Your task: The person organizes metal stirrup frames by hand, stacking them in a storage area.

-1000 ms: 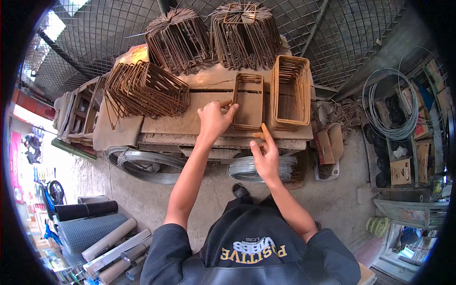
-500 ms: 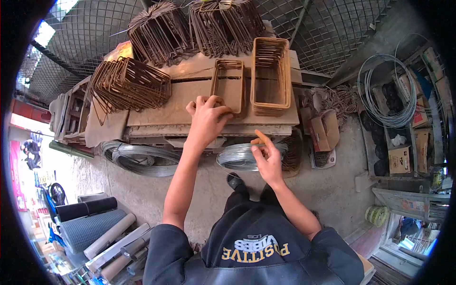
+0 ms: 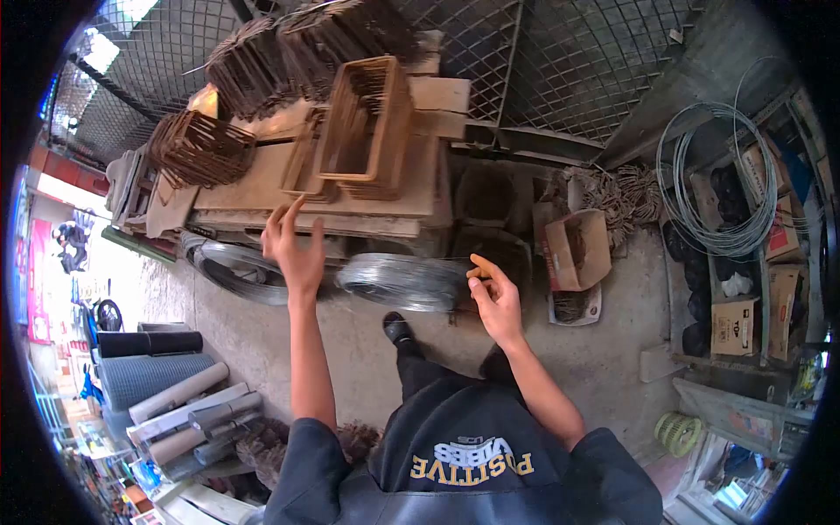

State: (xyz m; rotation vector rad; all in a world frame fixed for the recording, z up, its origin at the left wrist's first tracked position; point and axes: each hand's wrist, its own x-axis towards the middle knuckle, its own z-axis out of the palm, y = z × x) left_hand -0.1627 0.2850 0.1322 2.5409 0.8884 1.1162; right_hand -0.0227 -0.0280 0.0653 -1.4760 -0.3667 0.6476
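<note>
My left hand (image 3: 296, 249) is raised off the workbench's front edge with its fingers apart and nothing in it. Just beyond it, a small stack of narrow rectangular wire frames (image 3: 306, 162) lies on the wooden bench top (image 3: 416, 188). A taller stack of larger rusty frames (image 3: 367, 122) stands against its right side. My right hand (image 3: 496, 296) hangs in front of the bench, right of a coil of silvery wire (image 3: 398, 278). Its thumb and fingers are close together; whether anything is between them is too small to tell.
More bent frames (image 3: 199, 149) sit at the bench's left, with bundles (image 3: 346, 44) behind. A second wire coil (image 3: 236, 269) lies lower left. Right are a cardboard box (image 3: 576, 251) and a hanging wire coil (image 3: 719, 184). Mesh rolls (image 3: 157, 376) lie at lower left.
My left hand has left the narrow frames, drawn back and opened. The view has shifted, so the bench and its stacks appear farther left. My right hand keeps nearly the same pose.
</note>
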